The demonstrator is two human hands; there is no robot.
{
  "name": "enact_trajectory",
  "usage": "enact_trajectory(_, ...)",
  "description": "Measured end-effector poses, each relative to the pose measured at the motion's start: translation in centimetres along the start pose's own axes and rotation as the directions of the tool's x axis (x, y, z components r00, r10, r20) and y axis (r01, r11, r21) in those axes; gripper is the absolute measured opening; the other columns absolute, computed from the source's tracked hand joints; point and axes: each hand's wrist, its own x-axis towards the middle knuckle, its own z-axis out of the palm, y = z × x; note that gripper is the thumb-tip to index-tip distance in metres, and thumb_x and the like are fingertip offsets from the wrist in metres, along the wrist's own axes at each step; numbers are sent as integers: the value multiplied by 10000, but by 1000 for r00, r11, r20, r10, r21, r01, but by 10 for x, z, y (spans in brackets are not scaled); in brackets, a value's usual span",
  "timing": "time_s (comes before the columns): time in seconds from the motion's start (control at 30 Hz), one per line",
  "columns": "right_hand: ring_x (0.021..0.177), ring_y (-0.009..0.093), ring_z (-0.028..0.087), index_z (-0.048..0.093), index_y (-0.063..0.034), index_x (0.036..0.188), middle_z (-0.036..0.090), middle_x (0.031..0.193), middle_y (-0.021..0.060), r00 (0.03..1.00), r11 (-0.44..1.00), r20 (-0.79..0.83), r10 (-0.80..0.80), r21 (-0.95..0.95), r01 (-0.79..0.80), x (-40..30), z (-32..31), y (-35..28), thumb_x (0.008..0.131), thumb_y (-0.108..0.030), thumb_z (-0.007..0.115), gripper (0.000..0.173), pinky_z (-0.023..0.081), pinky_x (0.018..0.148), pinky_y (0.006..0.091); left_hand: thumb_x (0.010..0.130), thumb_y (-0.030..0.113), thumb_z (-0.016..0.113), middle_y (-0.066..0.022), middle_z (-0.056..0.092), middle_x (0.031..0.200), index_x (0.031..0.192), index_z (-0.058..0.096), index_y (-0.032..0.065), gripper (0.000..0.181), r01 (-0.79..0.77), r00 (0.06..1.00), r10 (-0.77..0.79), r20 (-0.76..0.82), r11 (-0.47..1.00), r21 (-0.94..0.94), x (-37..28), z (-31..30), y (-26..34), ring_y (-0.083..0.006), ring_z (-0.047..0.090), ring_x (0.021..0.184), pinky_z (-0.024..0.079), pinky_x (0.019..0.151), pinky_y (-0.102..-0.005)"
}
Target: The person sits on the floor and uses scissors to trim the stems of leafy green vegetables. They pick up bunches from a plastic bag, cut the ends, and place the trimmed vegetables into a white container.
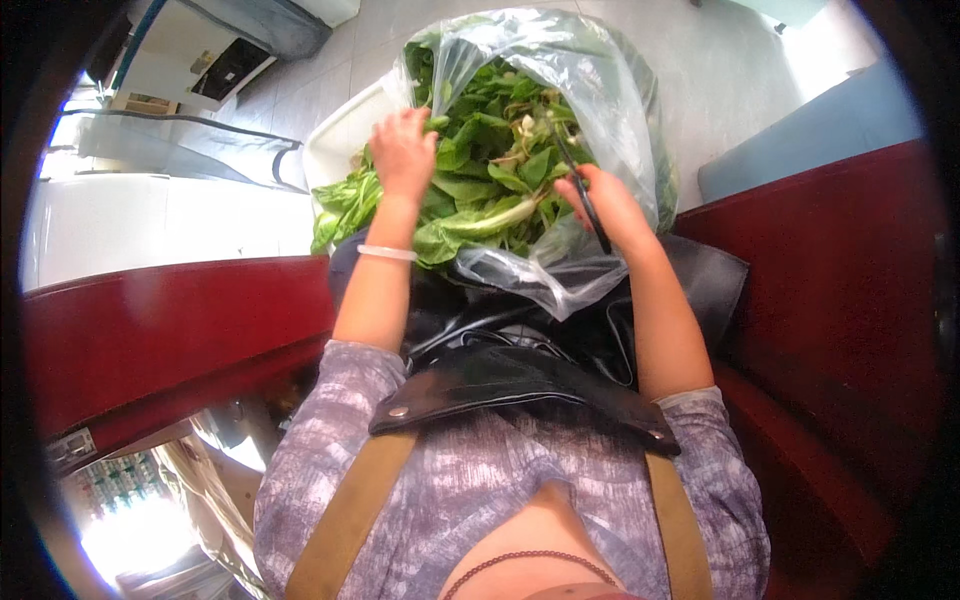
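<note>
A large clear plastic bag [630, 97] full of leafy greens [472, 172] lies open in front of me. My right hand [607, 199] holds a dark, narrow tool [589, 206], perhaps a knife or scissors, whose upper end reaches over the greens. My left hand [405, 146] is at the bag's left edge, over a white plastic tub [341, 131], with a bit of green at its fingertips; whether it grips that cannot be told. More pale green leaves [349, 202] hang over the tub's near side. The bag's near edge rests on my black apron [525, 367].
Dark red panels [180, 322] flank me on both sides. A white surface [172, 221] is at the left, and a blue-grey box-like object [817, 127] at the right. Grey floor tiles [322, 75] show beyond the tub.
</note>
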Motion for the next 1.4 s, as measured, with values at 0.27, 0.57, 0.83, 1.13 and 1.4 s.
enact_trajectory(0.27, 870, 387, 589, 565, -29, 1008, 624, 884, 222, 991, 994, 123, -42, -93, 54, -5, 3, -2, 821, -423, 582, 436, 459, 746, 440, 661, 341, 718, -119, 608, 829, 858, 623, 73, 347, -103, 796, 219, 564, 968, -229, -90, 20, 74, -311, 576, 848, 462, 729, -443)
enact_trajectory(0.57, 902, 342, 596, 495, 0, 1184, 620, 973, 205, 969, 978, 200, -144, -119, 170, -12, 4, -5, 832, -394, 598, 539, 451, 778, 382, 814, 287, 611, -151, 609, 845, 972, 537, -9, 344, 634, 707, -184, 683, 594, -496, -46, 1, 28, -247, 587, 776, 448, 718, -333)
enact_trajectory(0.83, 891, 378, 585, 510, -47, 1150, 620, 929, 220, 967, 973, 201, -160, -131, 188, -11, 4, -2, 830, -454, 565, 520, 453, 762, 432, 835, 292, 576, -192, 584, 899, 971, 504, 44, 292, 425, 800, -72, 596, 770, -476, -32, -12, 55, -383, 552, 873, 431, 730, -412)
enact_trajectory(1.13, 887, 370, 590, 529, -41, 1118, 623, 922, 213, 968, 976, 201, -152, -126, 179, -14, 2, -7, 822, -451, 574, 507, 455, 754, 421, 824, 292, 570, -174, 605, 897, 972, 536, 57, 280, 385, 779, -77, 622, 842, -378, -19, -22, 59, -374, 565, 857, 442, 725, -435)
enact_trajectory(1.4, 879, 367, 592, 534, -51, 1098, 625, 902, 211, 970, 973, 182, -163, -136, 189, -11, 3, -3, 823, -397, 568, 443, 457, 758, 431, 785, 201, 601, -160, 606, 824, 917, 560, 51, 204, 169, 898, -15, 441, 935, -312, -22, -20, 64, -348, 582, 805, 457, 690, -436)
